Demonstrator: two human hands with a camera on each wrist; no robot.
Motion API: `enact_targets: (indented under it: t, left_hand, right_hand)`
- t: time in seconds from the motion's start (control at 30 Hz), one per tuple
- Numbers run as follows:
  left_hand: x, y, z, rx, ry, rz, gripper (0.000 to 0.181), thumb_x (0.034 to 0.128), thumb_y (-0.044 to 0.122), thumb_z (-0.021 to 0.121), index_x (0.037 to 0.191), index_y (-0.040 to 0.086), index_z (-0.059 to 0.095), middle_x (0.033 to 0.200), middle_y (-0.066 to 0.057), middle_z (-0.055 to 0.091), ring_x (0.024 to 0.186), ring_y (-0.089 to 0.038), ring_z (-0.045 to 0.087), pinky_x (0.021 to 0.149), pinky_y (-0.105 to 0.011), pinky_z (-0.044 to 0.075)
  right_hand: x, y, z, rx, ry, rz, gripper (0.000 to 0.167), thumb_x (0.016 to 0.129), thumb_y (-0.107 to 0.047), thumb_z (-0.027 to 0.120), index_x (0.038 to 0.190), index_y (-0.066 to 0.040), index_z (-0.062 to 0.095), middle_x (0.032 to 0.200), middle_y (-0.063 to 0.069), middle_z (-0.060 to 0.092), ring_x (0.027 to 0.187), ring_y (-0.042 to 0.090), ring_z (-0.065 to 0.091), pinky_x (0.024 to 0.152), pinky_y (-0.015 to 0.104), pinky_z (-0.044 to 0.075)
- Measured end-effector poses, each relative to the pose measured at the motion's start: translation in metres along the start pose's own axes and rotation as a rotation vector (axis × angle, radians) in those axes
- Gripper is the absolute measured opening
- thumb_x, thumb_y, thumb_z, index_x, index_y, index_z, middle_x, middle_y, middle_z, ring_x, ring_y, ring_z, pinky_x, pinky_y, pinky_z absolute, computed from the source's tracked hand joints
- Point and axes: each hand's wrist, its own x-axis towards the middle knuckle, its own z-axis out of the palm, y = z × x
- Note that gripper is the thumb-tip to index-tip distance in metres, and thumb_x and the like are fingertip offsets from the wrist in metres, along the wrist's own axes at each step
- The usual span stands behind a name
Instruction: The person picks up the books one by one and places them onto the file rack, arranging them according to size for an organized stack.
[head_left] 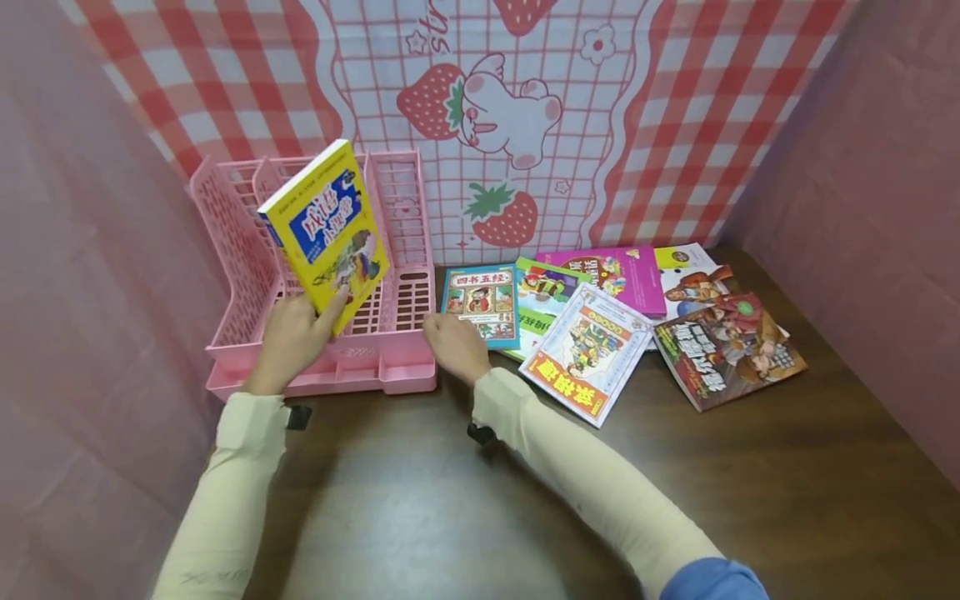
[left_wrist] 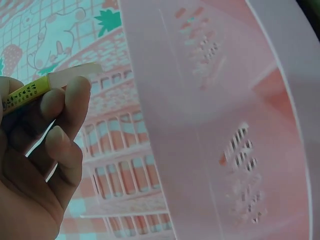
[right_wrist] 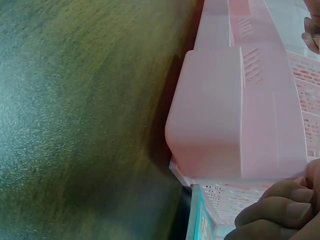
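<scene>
In the head view my left hand (head_left: 294, 337) grips the lower edge of a yellow book (head_left: 333, 242) with a blue title panel. The book is tilted and held above the compartments of a pink desk organizer (head_left: 322, 385). The left wrist view shows the fingers curled about the book's yellow spine (left_wrist: 31, 94), with the organizer's pink wall (left_wrist: 200, 150) to the right. My right hand (head_left: 456, 343) holds the front right corner of the organizer, its fingers curled at the rim in the right wrist view.
Right of the organizer lies a blue-bordered book (head_left: 482, 302). Beyond it several books overlap, among them a white-bordered book (head_left: 588, 350), a magenta book (head_left: 637, 279) and a dark brown book (head_left: 731, 350). A checked strawberry cloth (head_left: 510, 217) hangs behind, and pink cloth borders both sides.
</scene>
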Motion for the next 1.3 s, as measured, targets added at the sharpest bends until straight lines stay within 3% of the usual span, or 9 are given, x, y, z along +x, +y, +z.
enact_targets:
  t: [0.33, 0.53, 0.73, 0.93, 1.23, 1.3]
  left_hand:
    - [-0.013, -0.023, -0.013, 0.013, -0.032, -0.113, 0.058, 0.1062, 0.049, 0.05, 0.131, -0.003, 0.06, 0.093, -0.021, 0.071, 0.06, -0.027, 0.063, 0.048, -0.03, 0.05]
    - [-0.024, -0.041, -0.027, 0.07, 0.062, -0.154, 0.059, 0.1061, 0.049, 0.051, 0.131, -0.004, 0.06, 0.104, -0.027, 0.071, 0.065, -0.031, 0.065, 0.046, -0.027, 0.046]
    - [-0.03, -0.051, -0.036, 0.147, 0.106, -0.165, 0.062, 0.1067, 0.049, 0.049, 0.126, -0.009, 0.062, 0.091, -0.029, 0.071, 0.056, -0.03, 0.059, 0.044, -0.033, 0.041]
    - [-0.028, -0.06, -0.043, 0.201, 0.117, -0.185, 0.065, 0.1073, 0.05, 0.046, 0.12, -0.011, 0.065, 0.083, -0.028, 0.07, 0.058, -0.033, 0.057, 0.048, -0.037, 0.039]
    - [-0.012, -0.065, -0.045, 0.262, 0.075, -0.281, 0.07, 0.1074, 0.054, 0.039, 0.103, -0.01, 0.065, 0.077, -0.025, 0.064, 0.069, -0.04, 0.057, 0.059, -0.046, 0.04]
    - [-0.009, -0.065, -0.044, 0.26, 0.053, -0.31, 0.071, 0.1073, 0.055, 0.037, 0.106, -0.01, 0.064, 0.077, -0.024, 0.063, 0.068, -0.038, 0.057, 0.057, -0.046, 0.041]
  right_hand:
    - [-0.009, 0.004, 0.002, -0.049, 0.006, 0.0, 0.056, 0.112, -0.043, 0.02, 0.076, -0.015, 0.051, 0.066, 0.005, 0.051, 0.06, 0.025, 0.053, 0.06, 0.037, 0.046]
    - [-0.008, 0.004, 0.006, -0.046, -0.037, -0.005, 0.052, 0.113, -0.043, 0.021, 0.079, -0.016, 0.05, 0.069, 0.005, 0.049, 0.062, 0.025, 0.052, 0.061, 0.037, 0.045]
    - [-0.006, 0.006, 0.008, -0.043, -0.021, -0.009, 0.049, 0.113, -0.038, 0.025, 0.077, -0.015, 0.048, 0.066, 0.004, 0.048, 0.056, 0.022, 0.046, 0.056, 0.035, 0.042]
    - [-0.006, 0.006, 0.006, -0.027, -0.016, -0.02, 0.05, 0.113, -0.039, 0.024, 0.077, -0.016, 0.049, 0.066, 0.004, 0.048, 0.056, 0.021, 0.046, 0.056, 0.035, 0.043]
    - [-0.003, 0.007, 0.005, -0.011, 0.001, -0.022, 0.049, 0.113, -0.038, 0.024, 0.078, -0.015, 0.05, 0.067, 0.006, 0.05, 0.06, 0.024, 0.05, 0.059, 0.037, 0.044]
    - [-0.003, 0.008, 0.005, -0.012, 0.002, -0.028, 0.048, 0.113, -0.037, 0.025, 0.078, -0.015, 0.05, 0.068, 0.006, 0.05, 0.062, 0.024, 0.052, 0.061, 0.037, 0.045]
